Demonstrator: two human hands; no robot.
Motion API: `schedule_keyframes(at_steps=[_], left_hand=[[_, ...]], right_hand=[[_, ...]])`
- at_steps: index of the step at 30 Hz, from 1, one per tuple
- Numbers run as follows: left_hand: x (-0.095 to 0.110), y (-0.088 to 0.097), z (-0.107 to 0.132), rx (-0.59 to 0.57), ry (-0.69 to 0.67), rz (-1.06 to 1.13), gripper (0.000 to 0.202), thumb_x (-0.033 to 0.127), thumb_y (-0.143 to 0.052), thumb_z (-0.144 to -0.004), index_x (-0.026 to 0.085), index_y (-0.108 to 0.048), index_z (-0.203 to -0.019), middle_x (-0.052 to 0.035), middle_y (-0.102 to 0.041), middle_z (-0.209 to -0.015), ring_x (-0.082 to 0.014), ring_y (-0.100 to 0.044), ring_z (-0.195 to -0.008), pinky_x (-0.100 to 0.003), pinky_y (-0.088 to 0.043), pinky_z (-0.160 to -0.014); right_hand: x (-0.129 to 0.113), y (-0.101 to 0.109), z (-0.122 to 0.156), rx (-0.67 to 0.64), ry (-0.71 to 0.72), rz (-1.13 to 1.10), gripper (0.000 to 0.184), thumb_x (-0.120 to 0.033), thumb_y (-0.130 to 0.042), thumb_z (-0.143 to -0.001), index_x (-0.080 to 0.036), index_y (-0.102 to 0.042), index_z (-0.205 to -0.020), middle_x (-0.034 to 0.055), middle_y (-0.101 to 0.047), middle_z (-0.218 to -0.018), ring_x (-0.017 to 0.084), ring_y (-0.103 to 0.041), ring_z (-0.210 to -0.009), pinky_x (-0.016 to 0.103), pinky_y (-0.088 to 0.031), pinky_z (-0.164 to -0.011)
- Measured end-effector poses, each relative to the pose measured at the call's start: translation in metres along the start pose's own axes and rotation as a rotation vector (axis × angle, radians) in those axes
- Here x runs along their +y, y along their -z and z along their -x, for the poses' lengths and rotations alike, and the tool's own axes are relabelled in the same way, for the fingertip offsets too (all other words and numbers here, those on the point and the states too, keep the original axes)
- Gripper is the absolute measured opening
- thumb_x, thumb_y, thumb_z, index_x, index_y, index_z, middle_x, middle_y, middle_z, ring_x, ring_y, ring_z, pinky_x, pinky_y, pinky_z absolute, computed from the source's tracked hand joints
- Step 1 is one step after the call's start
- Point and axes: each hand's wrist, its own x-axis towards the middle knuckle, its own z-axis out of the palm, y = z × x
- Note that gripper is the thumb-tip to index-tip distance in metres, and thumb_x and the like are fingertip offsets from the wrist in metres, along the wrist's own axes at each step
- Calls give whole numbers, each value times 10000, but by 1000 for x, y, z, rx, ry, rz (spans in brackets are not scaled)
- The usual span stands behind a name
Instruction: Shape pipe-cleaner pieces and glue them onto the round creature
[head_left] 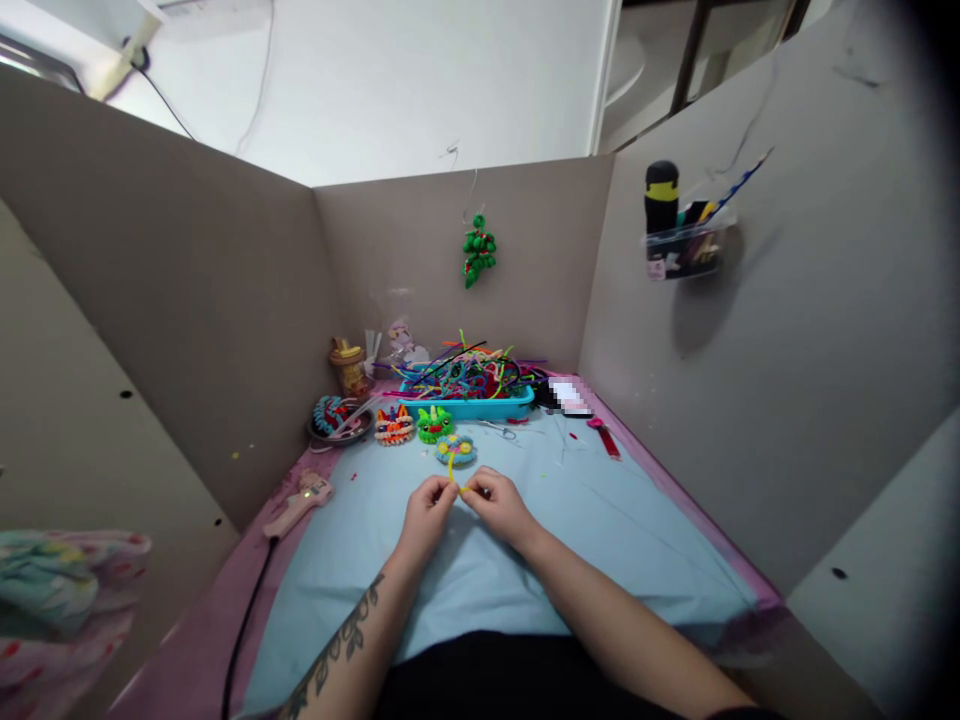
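My left hand and my right hand meet at the middle of the light blue mat, both pinching a thin yellow pipe cleaner that rises between the fingertips. Just beyond them lies a small round blue and yellow pipe-cleaner figure. Further back stand a green figure and an orange striped one.
A turquoise tray full of mixed pipe cleaners sits at the back. A pink glue gun with a black cord lies left. Scissors and a red tool lie right. Grey partition walls enclose the desk; a green ornament hangs on the back wall.
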Motion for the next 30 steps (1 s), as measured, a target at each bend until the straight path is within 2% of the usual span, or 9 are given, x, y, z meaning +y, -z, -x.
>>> schedule_keyframes(at_steps=[9, 13, 17, 22, 26, 30], left_hand=[[6, -3, 2, -40, -67, -146, 192, 325, -555, -754, 174, -615, -653, -7, -567, -647, -156, -510, -642, -255, -398, -613], [2, -5, 1, -68, -106, -179, 183, 314, -539, -761, 190, -589, -637, -10, -556, -650, -164, -499, -645, -270, -395, -635], [-1, -7, 1, -25, -106, -183, 197, 334, -477, -790, 202, -531, -654, -7, -528, -653, -174, -490, -653, -281, -394, -637], [5, -7, 1, 48, -90, -157, 215, 345, -420, -825, 206, -486, -674, 1, -509, -647, -167, -485, -633, -275, -395, -618], [8, -6, 2, 33, -92, -129, 220, 356, -454, -815, 196, -509, -674, 5, -518, -637, -155, -486, -616, -258, -396, -598], [8, -6, 2, 9, -92, -112, 223, 365, -509, -793, 181, -563, -679, -3, -548, -652, -150, -501, -629, -242, -392, -586]], right_hand=[[9, 4, 0, -90, 48, 81, 182, -94, -564, -708, -183, -557, -549, -19, -492, -618, 128, -476, -615, 243, -356, -599], [13, 6, -1, -112, 33, 84, 192, -62, -570, -683, -182, -551, -534, -28, -483, -607, 123, -468, -608, 238, -344, -596], [10, 5, -3, -100, 3, 47, 146, -108, -600, -704, -184, -595, -579, -23, -509, -625, 130, -484, -622, 242, -366, -607], [2, 1, -3, -47, -29, -30, 48, -160, -631, -710, -193, -657, -687, -4, -569, -676, 146, -514, -655, 253, -400, -629], [3, 0, -2, 29, -65, -88, 79, -208, -640, -722, -185, -651, -647, 7, -580, -671, 151, -524, -658, 258, -406, -622], [9, 0, -3, 60, -110, -155, 95, -251, -635, -730, -171, -651, -681, 12, -595, -680, 147, -537, -647, 257, -423, -623]])
